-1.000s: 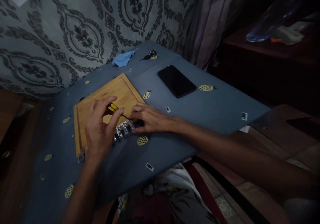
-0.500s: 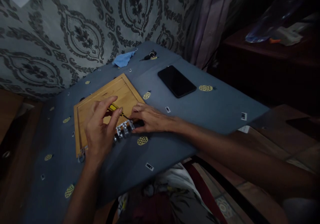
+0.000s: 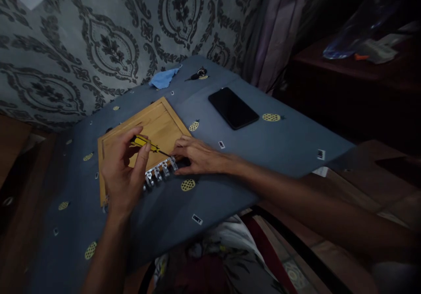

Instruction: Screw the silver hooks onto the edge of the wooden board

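Observation:
My left hand point(image 3: 123, 171) pinches a small screwdriver point(image 3: 147, 145) with a yellow and black handle, its thin shaft pointing right and down toward my right fingertips. My right hand point(image 3: 197, 156) lies flat on the near edge of a wooden board point(image 3: 158, 123), fingers pressed down on a dark part I cannot make out. A row of several small silver metal pieces point(image 3: 157, 174) lies along the board's near edge, between the two hands.
The board rests on a blue cloth point(image 3: 250, 154) with yellow spots. A black phone point(image 3: 233, 108) lies face up at the right, a light blue rag point(image 3: 162, 78) and a bunch of keys point(image 3: 197, 73) at the far edge. Patterned wall behind; dark furniture at right.
My left hand has shifted left and back a little, so more of the screwdriver's handle and the silver pieces show. My right hand has stayed in place.

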Demonstrator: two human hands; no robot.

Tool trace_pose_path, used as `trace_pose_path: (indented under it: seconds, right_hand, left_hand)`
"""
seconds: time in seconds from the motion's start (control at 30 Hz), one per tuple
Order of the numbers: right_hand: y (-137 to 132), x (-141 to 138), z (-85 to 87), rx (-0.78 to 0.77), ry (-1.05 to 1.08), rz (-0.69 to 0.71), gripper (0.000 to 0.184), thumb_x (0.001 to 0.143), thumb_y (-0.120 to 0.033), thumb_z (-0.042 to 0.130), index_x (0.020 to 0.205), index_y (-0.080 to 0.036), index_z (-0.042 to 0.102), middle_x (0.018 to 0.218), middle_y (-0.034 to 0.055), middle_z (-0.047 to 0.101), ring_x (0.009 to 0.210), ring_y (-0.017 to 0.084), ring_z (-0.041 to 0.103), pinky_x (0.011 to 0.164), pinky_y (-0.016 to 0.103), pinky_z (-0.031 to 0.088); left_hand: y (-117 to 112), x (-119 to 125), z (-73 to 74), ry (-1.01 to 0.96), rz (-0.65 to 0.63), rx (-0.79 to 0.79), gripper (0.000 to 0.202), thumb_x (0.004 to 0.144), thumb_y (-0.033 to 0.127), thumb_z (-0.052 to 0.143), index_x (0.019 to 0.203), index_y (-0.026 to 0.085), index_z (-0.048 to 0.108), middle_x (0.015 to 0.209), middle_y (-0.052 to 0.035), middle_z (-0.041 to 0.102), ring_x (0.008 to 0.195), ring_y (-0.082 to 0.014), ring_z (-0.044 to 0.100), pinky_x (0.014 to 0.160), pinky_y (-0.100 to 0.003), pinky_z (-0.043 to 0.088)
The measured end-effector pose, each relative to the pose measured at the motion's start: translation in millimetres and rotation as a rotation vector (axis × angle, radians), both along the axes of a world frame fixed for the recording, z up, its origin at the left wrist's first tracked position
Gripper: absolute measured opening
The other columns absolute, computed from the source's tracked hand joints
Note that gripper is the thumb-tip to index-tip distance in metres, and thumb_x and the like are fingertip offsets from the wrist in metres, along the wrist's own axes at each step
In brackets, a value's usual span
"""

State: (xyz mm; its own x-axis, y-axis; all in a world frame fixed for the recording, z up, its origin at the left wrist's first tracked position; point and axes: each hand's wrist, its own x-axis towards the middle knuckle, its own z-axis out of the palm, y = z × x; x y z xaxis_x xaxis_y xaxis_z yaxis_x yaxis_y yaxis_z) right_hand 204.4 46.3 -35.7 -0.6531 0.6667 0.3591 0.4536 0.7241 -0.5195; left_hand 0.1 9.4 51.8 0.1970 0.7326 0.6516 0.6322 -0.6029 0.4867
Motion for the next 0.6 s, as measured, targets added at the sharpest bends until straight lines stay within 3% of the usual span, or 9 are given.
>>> trace_pose_path:
  seconds: [0.6]
  right_hand:
    - [2.2, -1.0, -1.9, 0.025, -0.001, 0.010, 0.046, 0.084, -0.045, 0.084, 0.116, -0.013, 0.074, 0.102, 0.0096, 0.065, 0.101, 0.026, 0.056, 0.091, 0.038, 0.046]
  left_hand:
    - [0.2, 0.8, -5.3, 0.090, 0.008, 0.035, 0.027, 0.096, 0.024, 0.070, 0.124, 0.027, 0.068, 0.112, -0.0003, 0.070, 0.096, -0.0123, 0.070, 0.084, -0.024, 0.064]
